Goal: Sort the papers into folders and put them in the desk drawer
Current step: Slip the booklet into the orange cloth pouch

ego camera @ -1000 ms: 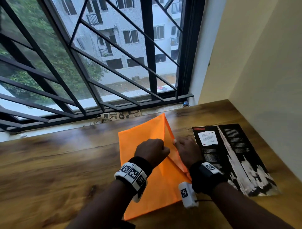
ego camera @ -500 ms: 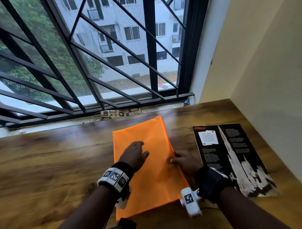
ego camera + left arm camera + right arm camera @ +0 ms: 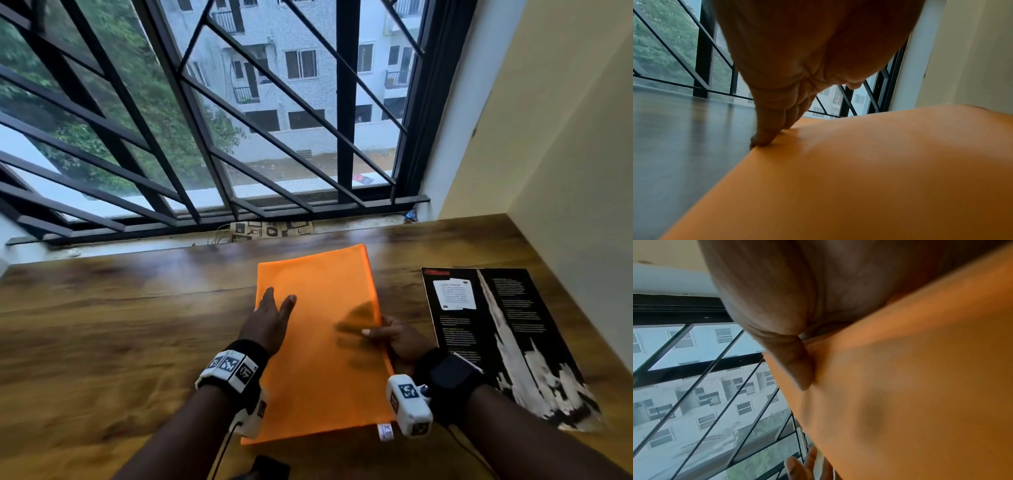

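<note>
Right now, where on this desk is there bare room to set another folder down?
The wooden desk is bare left of the orange folder, up to the window sill. Right is crowded: only a narrow strip separates it from the black printed sheet.

Folder (image 3: 325, 342) under my hands: plain bright orange. Desk (image 3: 102, 325): brown wood grain. Brochure (image 3: 507, 339) is black with white print, window bars (image 3: 205, 144) black.
</note>
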A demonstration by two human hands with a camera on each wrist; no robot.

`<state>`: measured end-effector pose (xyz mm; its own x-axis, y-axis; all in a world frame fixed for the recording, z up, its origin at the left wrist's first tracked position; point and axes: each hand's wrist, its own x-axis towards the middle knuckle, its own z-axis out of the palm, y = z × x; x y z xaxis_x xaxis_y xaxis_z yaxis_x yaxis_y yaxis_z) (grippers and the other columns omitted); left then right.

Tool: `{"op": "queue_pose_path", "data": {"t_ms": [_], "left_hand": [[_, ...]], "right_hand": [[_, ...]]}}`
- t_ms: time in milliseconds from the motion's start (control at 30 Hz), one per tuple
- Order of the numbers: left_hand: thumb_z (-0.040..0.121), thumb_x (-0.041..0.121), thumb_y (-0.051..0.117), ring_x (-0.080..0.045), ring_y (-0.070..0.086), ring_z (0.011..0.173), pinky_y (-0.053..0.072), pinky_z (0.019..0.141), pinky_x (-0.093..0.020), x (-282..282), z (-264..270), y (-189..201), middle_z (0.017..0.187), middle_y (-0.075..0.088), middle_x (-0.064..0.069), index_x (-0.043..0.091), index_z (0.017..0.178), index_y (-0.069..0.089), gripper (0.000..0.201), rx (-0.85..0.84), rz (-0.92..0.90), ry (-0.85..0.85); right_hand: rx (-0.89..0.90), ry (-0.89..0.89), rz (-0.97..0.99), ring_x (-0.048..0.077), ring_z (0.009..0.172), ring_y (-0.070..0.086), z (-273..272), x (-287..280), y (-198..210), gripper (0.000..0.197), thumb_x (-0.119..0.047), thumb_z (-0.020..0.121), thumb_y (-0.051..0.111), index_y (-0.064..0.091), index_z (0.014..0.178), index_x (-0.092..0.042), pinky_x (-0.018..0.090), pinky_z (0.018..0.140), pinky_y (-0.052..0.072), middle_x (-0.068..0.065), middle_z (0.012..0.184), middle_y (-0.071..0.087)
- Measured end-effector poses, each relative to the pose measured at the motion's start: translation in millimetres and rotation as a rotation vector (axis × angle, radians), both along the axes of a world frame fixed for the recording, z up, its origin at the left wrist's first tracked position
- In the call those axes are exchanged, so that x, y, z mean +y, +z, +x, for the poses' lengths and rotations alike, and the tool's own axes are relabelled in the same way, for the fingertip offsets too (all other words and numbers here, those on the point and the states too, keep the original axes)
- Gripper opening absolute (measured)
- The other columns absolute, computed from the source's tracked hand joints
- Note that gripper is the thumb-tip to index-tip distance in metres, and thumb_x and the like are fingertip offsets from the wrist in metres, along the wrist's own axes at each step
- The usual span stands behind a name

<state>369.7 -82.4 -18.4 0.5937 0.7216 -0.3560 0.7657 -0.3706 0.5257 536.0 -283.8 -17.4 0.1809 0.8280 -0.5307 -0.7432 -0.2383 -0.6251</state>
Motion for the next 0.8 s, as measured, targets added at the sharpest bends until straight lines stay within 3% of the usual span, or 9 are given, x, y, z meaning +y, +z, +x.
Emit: {"op": "queue_pose_path", "data": {"t_ms": [100, 233, 367, 500, 600, 733, 800], "left_hand": [[0.098, 0.063, 0.026, -0.034, 0.036, 0.142, 0.036, 0.111, -0.046, 3, -2, -3, 0.161, 0.028, -0.013, 0.015, 0.157, 0.014, 0.078, -0.001, -0.002, 0.014], [0.095, 0.067, 0.032, -0.036, 0.039, 0.140, 0.038, 0.109, -0.050, 12, -5, -12, 0.152, 0.041, -0.019, 0.013, 0.155, 0.017, 0.082, 0.026, 0.034, 0.030], [0.092, 0.070, 0.034, -0.035, 0.010, 0.151, 0.025, 0.118, -0.052, 10, -3, -14, 0.166, 0.004, -0.014, 0.015, 0.157, 0.004, 0.090, 0.186, 0.110, -0.073], [0.094, 0.067, 0.037, -0.035, -0.001, 0.152, 0.016, 0.120, -0.057, -15, 22, 2, 0.166, -0.010, -0.009, 0.014, 0.157, -0.004, 0.092, 0.326, 0.317, -0.310], [0.097, 0.058, 0.042, -0.032, 0.001, 0.153, 0.013, 0.121, -0.057, -56, 57, 17, 0.166, -0.005, -0.009, 0.011, 0.157, -0.002, 0.088, 0.251, 0.431, -0.576], [0.096, 0.052, 0.048, -0.027, 0.004, 0.153, 0.006, 0.120, -0.060, -124, 100, 25, 0.167, 0.005, -0.004, 0.016, 0.157, 0.008, 0.081, 0.145, 0.446, -0.893], [0.096, 0.053, 0.048, -0.027, 0.001, 0.154, 0.000, 0.119, -0.061, -151, 115, 21, 0.167, 0.006, -0.003, 0.019, 0.157, 0.009, 0.080, 0.162, 0.441, -1.007]], "right_hand": [[-0.050, 0.009, -0.058, 0.039, 0.102, 0.068, 1, 1, -6, 0.038, 0.007, 0.094, 0.042, 0.052, 0.128, -0.007, 0.049, 0.072, 0.059, 0.022, 0.118, 0.068], [-0.472, -0.073, -0.324, 0.030, 0.091, 0.069, -5, 0, -16, 0.028, 0.003, 0.088, 0.060, 0.060, 0.115, -0.005, 0.043, 0.076, 0.056, 0.018, 0.106, 0.071], [-0.753, -0.207, -0.361, 0.025, 0.090, 0.068, 0, -15, -11, 0.023, -0.007, 0.083, 0.072, 0.062, 0.104, -0.010, 0.043, 0.079, 0.060, 0.010, 0.099, 0.068], [-0.913, -0.367, -0.407, 0.025, 0.083, 0.068, 27, -51, 4, 0.019, -0.012, 0.082, 0.074, 0.065, 0.099, -0.014, 0.041, 0.072, 0.060, 0.012, 0.096, 0.069], [-1.150, -0.489, -0.639, 0.021, 0.085, 0.064, 54, -92, 14, 0.017, -0.018, 0.078, 0.078, 0.068, 0.092, -0.017, 0.034, 0.079, 0.053, 0.001, 0.091, 0.068], [-1.212, -0.528, -0.923, 0.033, 0.095, 0.065, 88, -145, 19, 0.022, -0.019, 0.077, 0.078, 0.070, 0.096, -0.011, 0.035, 0.082, 0.049, 0.012, 0.098, 0.070], [-1.220, -0.525, -1.042, 0.034, 0.093, 0.066, 103, -166, 17, 0.026, -0.026, 0.074, 0.079, 0.070, 0.095, -0.015, 0.037, 0.081, 0.053, 0.013, 0.101, 0.071]]}}
